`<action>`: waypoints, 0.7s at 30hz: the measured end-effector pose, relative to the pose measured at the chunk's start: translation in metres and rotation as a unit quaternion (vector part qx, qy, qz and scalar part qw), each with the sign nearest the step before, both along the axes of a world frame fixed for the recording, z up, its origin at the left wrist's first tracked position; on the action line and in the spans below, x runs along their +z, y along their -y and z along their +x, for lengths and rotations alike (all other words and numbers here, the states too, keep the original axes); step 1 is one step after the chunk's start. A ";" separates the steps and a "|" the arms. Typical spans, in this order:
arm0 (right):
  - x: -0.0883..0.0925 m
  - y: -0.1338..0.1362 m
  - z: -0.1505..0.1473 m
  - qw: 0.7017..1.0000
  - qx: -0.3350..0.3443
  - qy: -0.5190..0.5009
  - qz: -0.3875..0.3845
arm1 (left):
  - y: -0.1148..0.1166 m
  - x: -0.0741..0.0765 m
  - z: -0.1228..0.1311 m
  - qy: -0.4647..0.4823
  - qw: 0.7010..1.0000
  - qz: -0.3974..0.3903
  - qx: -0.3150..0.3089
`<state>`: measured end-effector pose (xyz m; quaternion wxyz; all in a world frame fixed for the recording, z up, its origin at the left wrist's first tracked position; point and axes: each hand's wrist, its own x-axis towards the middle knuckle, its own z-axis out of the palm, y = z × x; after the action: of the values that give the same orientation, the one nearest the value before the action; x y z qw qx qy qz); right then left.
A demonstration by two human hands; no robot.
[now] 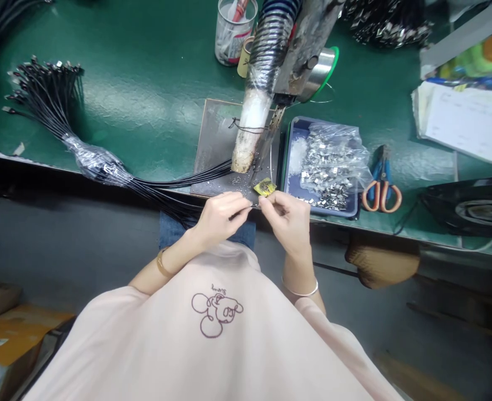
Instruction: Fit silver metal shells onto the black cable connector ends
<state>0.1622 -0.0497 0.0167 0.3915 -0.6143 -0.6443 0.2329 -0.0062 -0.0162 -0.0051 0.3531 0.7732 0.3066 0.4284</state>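
My left hand (220, 217) is closed in a pinch on the end of a black cable from the bundle (103, 167) that runs off to the left across the green bench. My right hand (287, 217) is also pinched, its fingertips meeting the left hand's at a small metal piece on the cable end, too small to make out. Both hands hover at the bench's near edge, just below a small yellow sponge (264, 187) and the soldering fixture (254, 133) on a grey metal plate (216, 133).
A blue tray (290, 139) holding a plastic bag of small metal shells sits right of the plate. Orange-handled scissors (381, 186) lie beyond it. A clear cup (234, 30), a solder spool (323, 67), papers (458, 117) and a black fan (475, 209) stand around.
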 end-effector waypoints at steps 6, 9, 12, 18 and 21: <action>-0.007 0.002 -0.001 0.988 -0.112 -0.063 0.084 | -0.001 -0.008 0.004 0.088 0.982 -0.159 0.051; -0.012 0.004 0.000 0.975 -0.141 -0.054 0.163 | -0.005 -0.010 0.006 0.155 0.949 -0.272 0.040; -0.013 0.005 -0.001 0.966 -0.097 0.054 0.235 | -0.008 -0.010 0.008 0.186 0.932 -0.309 0.041; -0.020 -0.001 -0.012 0.944 0.000 0.152 0.295 | -0.011 -0.008 0.013 0.181 0.934 -0.302 0.065; -0.025 -0.003 -0.016 0.954 -0.031 0.120 0.275 | -0.014 -0.006 0.014 0.166 0.942 -0.282 0.080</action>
<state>0.1463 -0.0463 -0.0082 0.4716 -0.5262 -0.7064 -0.0408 0.0078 -0.0026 -0.0108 0.5674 0.5327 0.4123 0.4735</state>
